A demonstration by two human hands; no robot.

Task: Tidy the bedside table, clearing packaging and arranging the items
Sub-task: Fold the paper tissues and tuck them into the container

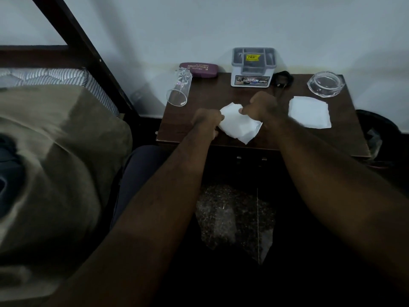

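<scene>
On the dark wooden bedside table [345, 138], both my hands grip a white paper tissue [238, 127] near the front edge. My left hand [207, 121] pinches its left side; my right hand [263, 107] pinches its top right corner. A second white tissue [309, 113] lies flat to the right. A clear drinking glass [179, 88] lies on its side at the table's left edge. A maroon spectacle case [199, 69] rests at the back left. A grey and white plastic organiser box [253, 67] stands at the back centre, and a clear glass ashtray [325, 84] sits at the back right.
A black object [283, 79], perhaps a cord, lies beside the organiser box. The bed with a beige blanket [55, 162] and striped mattress is at the left, its dark frame post [88, 52] close to the table. A dark bin [376, 134] stands right of the table. White wall behind.
</scene>
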